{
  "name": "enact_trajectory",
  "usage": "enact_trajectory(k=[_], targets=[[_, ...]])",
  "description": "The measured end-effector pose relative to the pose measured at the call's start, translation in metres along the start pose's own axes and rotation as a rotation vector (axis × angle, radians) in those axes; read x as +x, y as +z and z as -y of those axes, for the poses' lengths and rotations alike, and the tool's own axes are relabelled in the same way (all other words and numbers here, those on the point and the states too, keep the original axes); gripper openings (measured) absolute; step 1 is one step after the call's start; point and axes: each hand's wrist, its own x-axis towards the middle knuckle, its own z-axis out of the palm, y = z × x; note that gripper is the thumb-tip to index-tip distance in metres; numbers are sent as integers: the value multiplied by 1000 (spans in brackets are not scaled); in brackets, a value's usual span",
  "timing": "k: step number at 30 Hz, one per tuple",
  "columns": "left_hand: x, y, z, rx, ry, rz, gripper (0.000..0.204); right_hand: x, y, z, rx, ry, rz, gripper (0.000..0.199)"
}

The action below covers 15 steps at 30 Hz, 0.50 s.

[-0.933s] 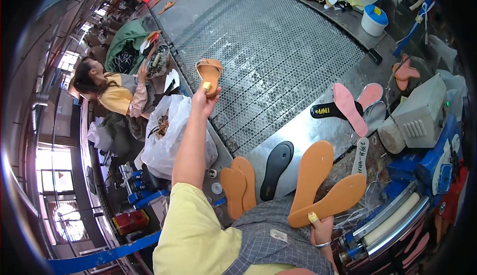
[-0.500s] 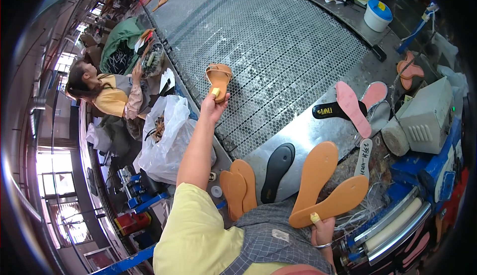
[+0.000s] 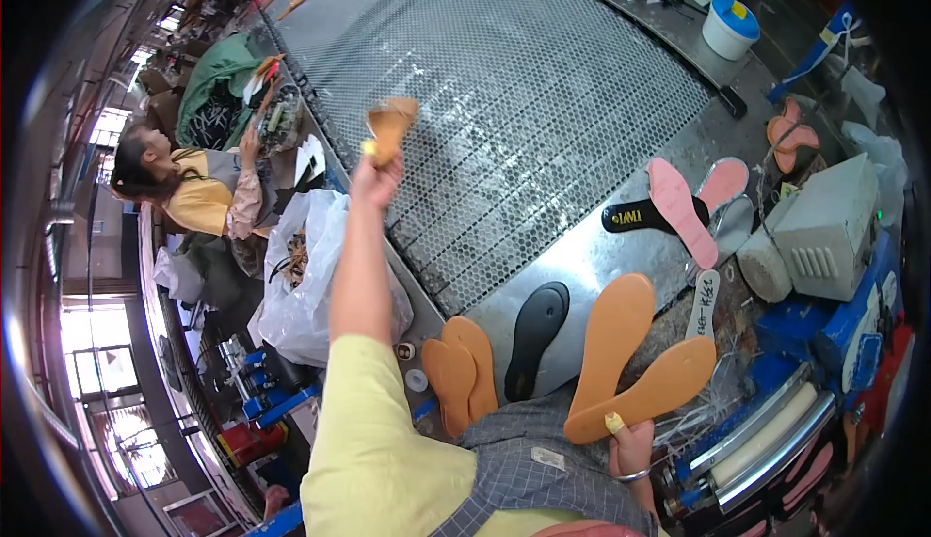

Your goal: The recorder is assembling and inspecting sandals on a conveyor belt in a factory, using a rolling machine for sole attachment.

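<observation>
White plastic bag [image 3: 325, 275] bulging beside the mesh conveyor's left edge, white tub with blue lid and yellow sticker [image 3: 729, 26] at the far right, small white label [image 3: 547, 458] sewn on the grey checked apron below

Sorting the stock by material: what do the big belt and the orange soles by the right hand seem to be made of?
The conveyor belt looks like bare grey metal mesh: regular open holes with a dull sheen. The orange soles that the right hand touches look like matte rubber or foam: flat, uniform colour, no gloss; which of the two is unclear.
</observation>
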Motion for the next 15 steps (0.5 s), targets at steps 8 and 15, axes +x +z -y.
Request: enact_trajectory(k=[8, 15], targets=[[18, -25, 54, 599, 21, -297, 35, -2, 16, 9, 9, 11, 36, 26], [-120, 13, 200, 637, -121, -226, 39, -10, 18, 23, -53, 24, 79, 24]])
